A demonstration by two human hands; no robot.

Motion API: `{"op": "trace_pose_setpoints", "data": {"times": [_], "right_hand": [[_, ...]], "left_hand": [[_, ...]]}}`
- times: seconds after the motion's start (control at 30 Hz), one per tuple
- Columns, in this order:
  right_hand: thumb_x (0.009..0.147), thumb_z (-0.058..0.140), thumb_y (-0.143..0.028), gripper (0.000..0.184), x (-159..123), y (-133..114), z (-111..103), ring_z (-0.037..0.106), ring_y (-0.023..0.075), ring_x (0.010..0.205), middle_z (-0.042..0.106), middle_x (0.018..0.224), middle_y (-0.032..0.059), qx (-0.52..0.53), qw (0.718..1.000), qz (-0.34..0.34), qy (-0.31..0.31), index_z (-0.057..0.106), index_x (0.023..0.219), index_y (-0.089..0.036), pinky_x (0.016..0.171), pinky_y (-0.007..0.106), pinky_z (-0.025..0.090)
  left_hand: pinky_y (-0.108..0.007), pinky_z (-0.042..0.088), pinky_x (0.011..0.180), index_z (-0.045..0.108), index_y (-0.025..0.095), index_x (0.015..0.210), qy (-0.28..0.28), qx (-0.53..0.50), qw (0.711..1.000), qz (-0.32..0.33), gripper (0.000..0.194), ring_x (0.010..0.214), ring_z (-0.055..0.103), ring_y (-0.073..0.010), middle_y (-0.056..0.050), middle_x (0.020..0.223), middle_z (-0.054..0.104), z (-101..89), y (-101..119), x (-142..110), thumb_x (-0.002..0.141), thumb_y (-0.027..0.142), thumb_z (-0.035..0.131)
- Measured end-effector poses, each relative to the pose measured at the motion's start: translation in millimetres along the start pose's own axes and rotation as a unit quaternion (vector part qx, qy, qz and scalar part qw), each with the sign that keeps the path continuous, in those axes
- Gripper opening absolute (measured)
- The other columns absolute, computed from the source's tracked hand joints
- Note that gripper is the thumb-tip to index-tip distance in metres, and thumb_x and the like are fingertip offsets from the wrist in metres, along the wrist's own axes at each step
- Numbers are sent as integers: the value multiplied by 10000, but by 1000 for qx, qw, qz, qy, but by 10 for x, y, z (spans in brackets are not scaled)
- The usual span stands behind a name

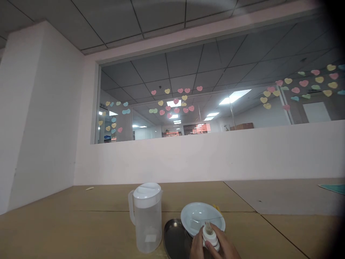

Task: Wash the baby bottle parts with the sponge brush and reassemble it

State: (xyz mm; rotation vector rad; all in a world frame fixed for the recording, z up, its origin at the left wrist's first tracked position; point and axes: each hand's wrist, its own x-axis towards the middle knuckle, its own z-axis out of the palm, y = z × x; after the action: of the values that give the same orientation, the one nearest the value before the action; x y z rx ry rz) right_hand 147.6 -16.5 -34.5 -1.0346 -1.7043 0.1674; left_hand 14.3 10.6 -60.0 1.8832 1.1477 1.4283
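Note:
At the bottom edge of the head view, my two hands are closed around a baby bottle (210,237) with a white collar and a translucent teat pointing up. My left hand (197,247) grips its left side. On the other side, my right hand (225,245) wraps it, with a finger across the front of the collar. The lower part of the bottle is hidden by fingers and the frame edge. Just behind it stands a pale blue-white bowl (199,208), which has something clear in it that I cannot make out.
Left of the bowl lies a dark metal tray (175,239). A translucent pitcher (147,226) with a white lid stands farther left on the wooden table (81,226). Something yellow (217,208) shows behind the bowl. A teal item (334,188) lies at the far right.

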Motion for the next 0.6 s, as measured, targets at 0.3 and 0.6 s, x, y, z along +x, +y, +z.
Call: {"op": "trace_pose_setpoints", "data": {"times": [0.3,0.6], "right_hand": [[794,520,-463,488,-17,73,21,555,232,1106,593,1201,114,14,1000,-1,-12,577,1184,-174,940,317,452],[800,502,-475,499,-17,40,-20,556,230,1105,586,1209,119,-1,1000,5,-26,570,1193,-175,930,316,457]], "left_hand": [[-330,365,1035,564,133,1191,5,30,998,48,539,1155,511,-250,-112,1216,582,5,37,-29,692,331,510],[-286,372,1017,404,158,1319,15,-52,996,-66,580,1159,512,-192,-81,1298,516,-94,366,-115,772,346,429]]}}
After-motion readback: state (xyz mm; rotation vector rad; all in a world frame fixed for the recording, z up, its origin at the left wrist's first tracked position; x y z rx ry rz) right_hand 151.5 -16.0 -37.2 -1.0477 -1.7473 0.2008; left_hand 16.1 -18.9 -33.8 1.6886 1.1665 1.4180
